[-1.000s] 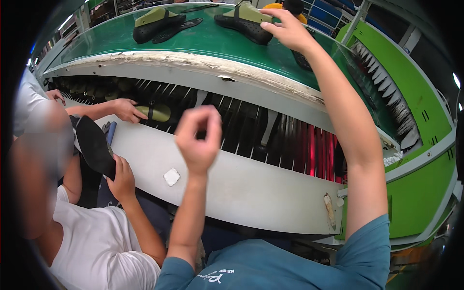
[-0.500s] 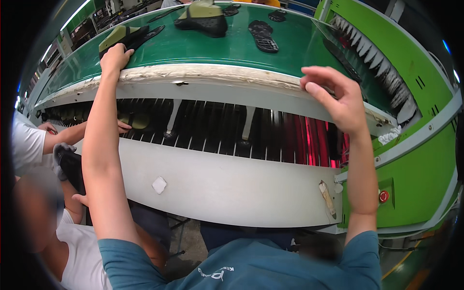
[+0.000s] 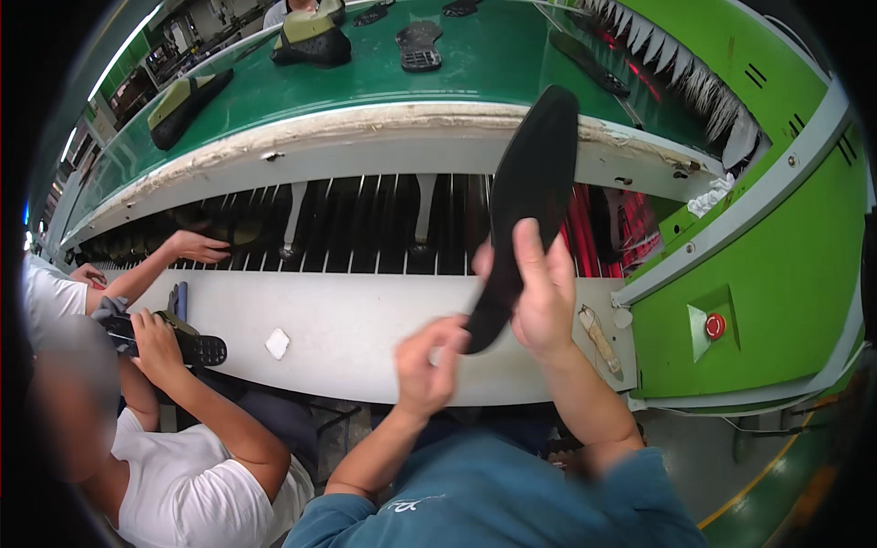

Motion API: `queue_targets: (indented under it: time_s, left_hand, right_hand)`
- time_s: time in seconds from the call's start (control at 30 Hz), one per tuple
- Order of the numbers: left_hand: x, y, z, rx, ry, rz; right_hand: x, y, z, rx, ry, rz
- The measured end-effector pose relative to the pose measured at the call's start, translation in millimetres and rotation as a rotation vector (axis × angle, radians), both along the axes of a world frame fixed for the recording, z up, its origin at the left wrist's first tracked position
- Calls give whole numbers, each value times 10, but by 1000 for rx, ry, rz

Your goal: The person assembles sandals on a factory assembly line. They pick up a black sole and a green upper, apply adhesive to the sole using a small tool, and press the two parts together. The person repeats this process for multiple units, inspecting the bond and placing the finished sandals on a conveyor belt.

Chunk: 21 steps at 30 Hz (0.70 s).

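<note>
A long black shoe sole (image 3: 537, 155) is held up at a slant in front of me, over the rollers and the white worktop. My right hand (image 3: 545, 297) grips it round the lower middle, thumb on the near face and fingertips showing past the left edge. At its narrow lower end, my left hand (image 3: 427, 365) pinches the sole with curled fingers; motion slightly blurs this hand. Beyond, a green and black shoe (image 3: 187, 105) lies at the left of the green conveyor belt (image 3: 384, 87).
Another green and black shoe (image 3: 311, 41) and a tread sole (image 3: 419, 46) sit on the belt. Below run dark rollers (image 3: 375, 228). A brush-fringed green machine (image 3: 776, 265) with a red stop button (image 3: 714, 326) stands right. At left, a co-worker (image 3: 206, 466) handles a black-soled shoe.
My left hand has left the far-left shoe and come down and right. The black sole is now between both hands, and my right hand has closed on it. The whole view has shifted.
</note>
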State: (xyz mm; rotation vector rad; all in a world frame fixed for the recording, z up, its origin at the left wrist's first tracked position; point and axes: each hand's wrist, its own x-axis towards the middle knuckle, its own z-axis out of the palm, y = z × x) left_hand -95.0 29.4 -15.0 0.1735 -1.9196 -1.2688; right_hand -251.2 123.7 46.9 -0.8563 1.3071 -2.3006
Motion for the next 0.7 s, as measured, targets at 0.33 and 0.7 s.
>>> queue_targets:
  time_s: [0.33,0.7]
  left_hand:
    - [-712,-182,503,768,218,-778]
    - [-1114,-441,-102,679,-89,-516]
  right_hand:
    - [505,748,-779,236,-7,178]
    - [340,572,-1211,293,-182,140]
